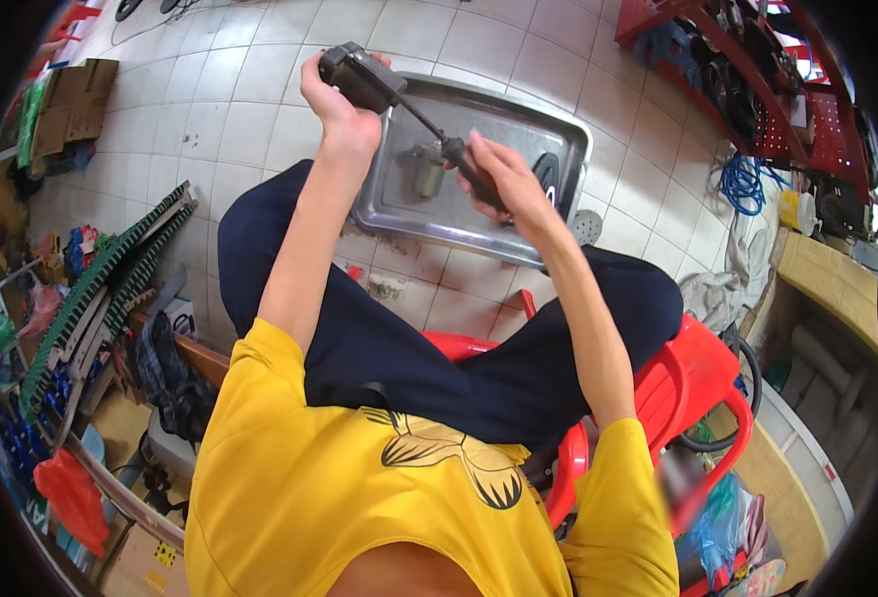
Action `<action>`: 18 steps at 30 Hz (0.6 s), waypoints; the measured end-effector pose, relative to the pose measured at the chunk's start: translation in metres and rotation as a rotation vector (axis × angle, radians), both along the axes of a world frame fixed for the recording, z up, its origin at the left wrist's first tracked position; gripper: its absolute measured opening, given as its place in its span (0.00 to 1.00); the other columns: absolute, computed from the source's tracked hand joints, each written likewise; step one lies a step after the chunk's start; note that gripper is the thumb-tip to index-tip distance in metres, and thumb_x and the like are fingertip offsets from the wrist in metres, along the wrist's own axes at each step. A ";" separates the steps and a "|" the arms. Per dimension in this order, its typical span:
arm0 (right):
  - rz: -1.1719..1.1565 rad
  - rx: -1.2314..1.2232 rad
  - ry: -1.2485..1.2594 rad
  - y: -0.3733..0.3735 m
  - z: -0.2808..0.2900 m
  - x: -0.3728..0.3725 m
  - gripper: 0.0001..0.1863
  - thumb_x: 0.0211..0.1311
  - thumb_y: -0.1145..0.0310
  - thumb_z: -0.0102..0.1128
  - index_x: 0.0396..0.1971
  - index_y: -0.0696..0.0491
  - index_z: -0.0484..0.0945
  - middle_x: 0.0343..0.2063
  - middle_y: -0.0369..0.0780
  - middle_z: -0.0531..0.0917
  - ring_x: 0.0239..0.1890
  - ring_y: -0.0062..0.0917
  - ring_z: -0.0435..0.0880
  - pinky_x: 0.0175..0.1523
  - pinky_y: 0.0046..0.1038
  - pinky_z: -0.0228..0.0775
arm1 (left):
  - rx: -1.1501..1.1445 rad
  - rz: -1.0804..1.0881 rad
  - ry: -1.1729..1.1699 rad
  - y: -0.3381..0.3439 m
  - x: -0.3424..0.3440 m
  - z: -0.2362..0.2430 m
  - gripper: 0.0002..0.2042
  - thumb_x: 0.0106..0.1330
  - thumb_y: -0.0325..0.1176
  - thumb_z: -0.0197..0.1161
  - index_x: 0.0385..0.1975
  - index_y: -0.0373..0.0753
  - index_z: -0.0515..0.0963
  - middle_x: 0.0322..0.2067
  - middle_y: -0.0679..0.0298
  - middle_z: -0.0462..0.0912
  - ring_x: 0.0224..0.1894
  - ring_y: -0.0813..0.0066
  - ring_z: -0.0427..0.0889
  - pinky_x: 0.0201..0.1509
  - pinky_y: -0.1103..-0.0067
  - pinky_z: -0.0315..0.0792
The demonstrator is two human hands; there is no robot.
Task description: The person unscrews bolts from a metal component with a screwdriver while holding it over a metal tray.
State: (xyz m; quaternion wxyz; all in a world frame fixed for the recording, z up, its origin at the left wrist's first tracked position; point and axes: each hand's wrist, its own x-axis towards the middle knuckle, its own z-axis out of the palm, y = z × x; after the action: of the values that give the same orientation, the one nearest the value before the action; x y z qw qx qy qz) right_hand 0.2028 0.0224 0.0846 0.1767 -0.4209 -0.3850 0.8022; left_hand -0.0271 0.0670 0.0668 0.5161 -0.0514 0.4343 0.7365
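A yellow short-sleeved T-shirt with a black-outlined printed motif is nearest, and beyond it the knees in dark navy trousers are spread wide, seemingly to leave room for the arms to reach between them. A red plastic chair shows beneath and to the right.

The left hand grips a dark grey, blocky, hard-looking housing, raised over the far left corner of the tray. Its palm and fingers wrap the block from the near and left sides, probably to brace it against the tool. The right hand is closed around the black handle of a long-shafted screwdriver, slanted so that the shaft runs far and left to the housing's right edge; whether the tip sits in a screw is too small to tell.

Below, a rectangular silver metal tray with a raised rim appears to rest on the pale tiled floor; that rim would likely stop loose parts rolling away. In it are a dull metallic cylindrical part, left of the right hand, and a black-handled tool toward the right side.
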 end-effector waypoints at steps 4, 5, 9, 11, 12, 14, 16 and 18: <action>-0.134 0.017 -0.047 -0.008 -0.005 -0.008 0.18 0.73 0.51 0.59 0.39 0.53 0.79 0.25 0.35 0.79 0.19 0.13 0.70 0.20 0.18 0.52 | -0.019 0.002 -0.011 0.000 -0.002 0.001 0.22 0.66 0.50 0.51 0.37 0.33 0.77 0.37 0.48 0.82 0.42 0.52 0.80 0.52 0.63 0.77; -0.160 0.008 -0.050 -0.007 -0.007 -0.009 0.17 0.72 0.51 0.61 0.39 0.53 0.79 0.26 0.35 0.79 0.20 0.13 0.70 0.21 0.18 0.53 | -0.011 -0.006 -0.016 0.003 -0.002 0.002 0.22 0.66 0.50 0.52 0.37 0.33 0.77 0.37 0.48 0.82 0.42 0.52 0.80 0.52 0.63 0.77; -0.111 0.056 -0.128 -0.010 -0.016 -0.007 0.17 0.72 0.50 0.60 0.36 0.50 0.78 0.28 0.33 0.79 0.25 0.12 0.71 0.27 0.18 0.56 | -0.035 -0.028 0.009 -0.002 0.002 0.010 0.23 0.65 0.51 0.54 0.39 0.33 0.77 0.37 0.49 0.82 0.43 0.53 0.81 0.51 0.63 0.76; -0.026 -0.056 -0.079 -0.007 -0.015 -0.005 0.18 0.73 0.49 0.59 0.37 0.50 0.79 0.28 0.32 0.79 0.26 0.12 0.71 0.28 0.18 0.58 | -0.033 -0.042 0.031 -0.003 0.003 0.013 0.22 0.65 0.51 0.54 0.39 0.33 0.77 0.37 0.49 0.82 0.42 0.53 0.81 0.51 0.63 0.76; 0.017 -0.112 -0.055 -0.005 -0.013 -0.004 0.19 0.73 0.48 0.59 0.37 0.51 0.79 0.28 0.31 0.78 0.26 0.12 0.71 0.28 0.19 0.59 | -0.030 -0.044 0.039 -0.003 0.002 0.014 0.22 0.65 0.51 0.54 0.39 0.33 0.77 0.36 0.49 0.82 0.42 0.53 0.81 0.51 0.63 0.76; 0.014 -0.106 -0.040 -0.005 -0.006 -0.007 0.20 0.73 0.47 0.58 0.38 0.50 0.80 0.27 0.30 0.77 0.27 0.13 0.73 0.30 0.19 0.61 | -0.023 -0.048 0.055 -0.004 0.000 0.015 0.22 0.65 0.50 0.54 0.39 0.33 0.76 0.36 0.49 0.82 0.42 0.53 0.81 0.51 0.64 0.77; -0.017 -0.046 -0.061 -0.006 -0.006 -0.009 0.20 0.73 0.47 0.58 0.38 0.50 0.80 0.27 0.30 0.77 0.28 0.13 0.74 0.31 0.19 0.64 | -0.034 -0.038 0.041 -0.004 0.001 0.019 0.22 0.65 0.50 0.53 0.39 0.33 0.77 0.36 0.49 0.83 0.41 0.53 0.82 0.51 0.64 0.77; -0.070 0.075 -0.122 -0.008 -0.010 -0.010 0.19 0.73 0.48 0.59 0.37 0.50 0.80 0.26 0.30 0.76 0.29 0.13 0.75 0.32 0.20 0.66 | -0.036 -0.034 0.038 -0.004 0.001 0.020 0.22 0.65 0.50 0.53 0.39 0.33 0.77 0.36 0.49 0.83 0.41 0.53 0.82 0.51 0.64 0.76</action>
State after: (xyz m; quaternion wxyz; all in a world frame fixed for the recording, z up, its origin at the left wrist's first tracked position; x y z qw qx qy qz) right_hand 0.1926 0.0143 0.0746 0.1967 -0.4753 -0.4098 0.7533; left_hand -0.0257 0.0626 0.0868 0.5192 -0.0393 0.4581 0.7204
